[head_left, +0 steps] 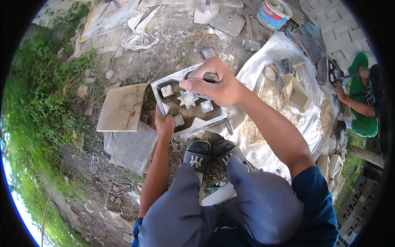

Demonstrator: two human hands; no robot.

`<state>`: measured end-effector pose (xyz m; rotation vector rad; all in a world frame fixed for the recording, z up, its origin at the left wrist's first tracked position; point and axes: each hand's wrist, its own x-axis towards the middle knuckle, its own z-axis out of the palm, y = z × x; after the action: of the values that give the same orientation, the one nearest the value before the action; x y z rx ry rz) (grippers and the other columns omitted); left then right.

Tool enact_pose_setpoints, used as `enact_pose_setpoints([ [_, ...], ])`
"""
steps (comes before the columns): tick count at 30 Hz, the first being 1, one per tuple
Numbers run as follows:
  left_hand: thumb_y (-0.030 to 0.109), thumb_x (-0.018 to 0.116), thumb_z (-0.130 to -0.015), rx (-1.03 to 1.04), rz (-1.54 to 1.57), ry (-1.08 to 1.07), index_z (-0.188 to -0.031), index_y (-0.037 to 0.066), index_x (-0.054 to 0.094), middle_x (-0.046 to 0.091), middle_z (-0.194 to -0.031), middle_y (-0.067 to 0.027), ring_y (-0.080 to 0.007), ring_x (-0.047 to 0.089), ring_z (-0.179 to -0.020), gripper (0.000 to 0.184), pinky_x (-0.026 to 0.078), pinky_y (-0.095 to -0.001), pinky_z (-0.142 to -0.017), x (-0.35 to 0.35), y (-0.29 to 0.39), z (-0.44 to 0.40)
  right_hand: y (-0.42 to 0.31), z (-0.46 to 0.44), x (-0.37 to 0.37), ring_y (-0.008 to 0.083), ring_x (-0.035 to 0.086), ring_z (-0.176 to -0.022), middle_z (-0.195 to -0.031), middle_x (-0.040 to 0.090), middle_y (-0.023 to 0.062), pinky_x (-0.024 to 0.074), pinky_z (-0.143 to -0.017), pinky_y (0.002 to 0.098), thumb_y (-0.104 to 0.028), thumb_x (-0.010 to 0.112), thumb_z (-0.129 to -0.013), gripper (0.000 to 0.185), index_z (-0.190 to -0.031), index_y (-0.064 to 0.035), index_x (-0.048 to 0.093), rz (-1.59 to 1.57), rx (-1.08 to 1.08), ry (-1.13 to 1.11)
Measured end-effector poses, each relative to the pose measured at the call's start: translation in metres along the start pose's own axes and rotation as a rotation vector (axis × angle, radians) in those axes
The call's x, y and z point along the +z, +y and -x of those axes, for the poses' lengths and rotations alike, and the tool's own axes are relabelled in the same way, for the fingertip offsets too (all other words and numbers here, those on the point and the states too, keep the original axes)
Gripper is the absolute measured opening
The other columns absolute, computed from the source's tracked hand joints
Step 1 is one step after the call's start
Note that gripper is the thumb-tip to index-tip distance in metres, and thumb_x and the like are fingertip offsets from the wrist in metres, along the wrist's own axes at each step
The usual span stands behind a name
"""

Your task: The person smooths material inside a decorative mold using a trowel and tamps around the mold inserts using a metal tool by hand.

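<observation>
1. Green plants [45, 90] filled the left side of the ground.
2. A pale board [121, 108] lay left of the mould, overlapping a grey slab [131, 149] on its near side.
3. The left hand [164, 125] was curled at the mould's left wall, a small grey piece [166, 108] by its thumb; whether it gripped wall or piece, I could not tell.
4. Just beyond the person's sandals [197, 155] sat the mould [189, 114], a shallow grey frame with a brownish floor. Pale, squarish blocks [206, 106] stood around a many-pointed star [188, 99]. The right hand hid part of its far right side. Its far wall slanted from near left to far right; the outline looked almost square, so its long axis was hard to judge.
5. The right hand [221, 88] was closed around a dark tool [211, 77] above the mould, only its end clearly visible.
6. To the right, a white sheet [260, 66] bore sand [253, 132].
7. Farthest right, a person in green [365, 126] was partly cut off.
</observation>
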<state>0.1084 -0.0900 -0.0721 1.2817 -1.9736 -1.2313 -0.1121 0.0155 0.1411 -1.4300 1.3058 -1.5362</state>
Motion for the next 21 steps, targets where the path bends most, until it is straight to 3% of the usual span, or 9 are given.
enact_pose_setpoints([
  [2,0.007,0.048,-0.08,0.0,-0.005,-0.006,-0.138,0.004,0.05,0.064,-0.115,-0.0288,-0.05,0.057,-0.114,0.057,0.046,-0.046,-0.096,0.0,0.0,-0.003,0.014,-0.005,0.0,0.0064,0.042,-0.053,-0.051,0.046,0.0011,0.0311,-0.05,0.0277,-0.019,0.071,-0.093,0.038,-0.062,0.0016,0.062,0.055,-0.151,0.093],
  [4,0.006,0.048,-0.08,0.02,-0.009,0.002,-0.138,0.004,0.049,0.064,-0.115,-0.0289,-0.0499,0.057,-0.114,0.058,0.045,-0.0459,-0.096,0.002,0.001,-0.005,-0.005,-0.012,-0.013,0.0069,0.047,-0.053,-0.056,0.057,0.0031,0.0365,-0.051,0.028,-0.022,0.073,-0.092,0.032,-0.071,0.0021,0.07,0.025,0.096,-0.072],
  [7,0.005,0.047,-0.079,-0.01,-0.005,-0.005,-0.138,0.003,0.049,0.064,-0.116,-0.0288,-0.0491,0.057,-0.115,0.059,0.045,-0.0454,-0.097,0.0,-0.001,-0.002,-0.009,-0.003,-0.008,0.0075,0.051,-0.054,-0.061,0.064,0.0048,0.0396,-0.052,0.0275,-0.022,0.073,-0.092,0.028,-0.077,0.0023,0.073,-0.121,-0.01,0.054],
  [10,0.004,0.047,-0.078,-0.021,0.008,-0.01,-0.138,0.002,0.049,0.064,-0.118,-0.0286,-0.0481,0.057,-0.115,0.06,0.044,-0.0448,-0.098,0.001,0.002,-0.003,0.003,-0.017,-0.008,0.008,0.053,-0.055,-0.061,0.065,0.0056,0.0407,-0.053,0.0278,-0.021,0.074,-0.092,0.026,-0.078,0.0019,0.074,0.101,0.039,-0.011],
  [16,0.003,0.048,-0.078,-0.026,0.041,0.005,-0.138,0.002,0.049,0.064,-0.117,-0.0286,-0.046,0.059,-0.115,0.06,0.044,-0.0435,-0.098,0.0,0.008,0.002,-0.001,-0.006,-0.002,0.0094,0.061,-0.061,-0.065,0.068,0.0088,0.0451,-0.056,0.0268,-0.022,0.075,-0.09,0.027,-0.081,0.0036,0.074,-0.087,0.005,0.105],
  [18,0.003,0.048,-0.078,-0.038,0.01,0.025,-0.138,0.002,0.049,0.064,-0.116,-0.0286,-0.0455,0.06,-0.115,0.06,0.045,-0.0431,-0.098,0.002,0.011,-0.003,0.002,-0.013,-0.008,0.0084,0.057,-0.058,-0.061,0.065,0.0073,0.0432,-0.054,0.0271,-0.02,0.074,-0.092,0.029,-0.077,0.0044,0.072,0.082,0.116,0.0],
  [19,0.004,0.049,-0.079,-0.026,0.016,0.015,-0.138,0.002,0.05,0.065,-0.116,-0.0282,-0.0446,0.06,-0.115,0.059,0.045,-0.0428,-0.098,0.001,0.01,-0.003,0.002,-0.013,-0.002,0.0079,0.05,-0.053,-0.056,0.058,0.0039,0.0384,-0.05,0.0276,-0.019,0.072,-0.093,0.032,-0.071,0.0044,0.069,0.093,-0.097,0.053],
  [21,0.004,0.051,-0.08,-0.03,0.019,0.001,-0.138,0.002,0.05,0.065,-0.116,-0.0279,-0.0437,0.061,-0.114,0.058,0.045,-0.0425,-0.098,0.0,0.009,0.0,-0.014,-0.001,-0.008,0.0085,0.05,-0.054,-0.057,0.059,0.0039,0.0395,-0.052,0.028,-0.02,0.072,-0.093,0.033,-0.07,0.0039,0.069,0.026,-0.035,0.046],
])
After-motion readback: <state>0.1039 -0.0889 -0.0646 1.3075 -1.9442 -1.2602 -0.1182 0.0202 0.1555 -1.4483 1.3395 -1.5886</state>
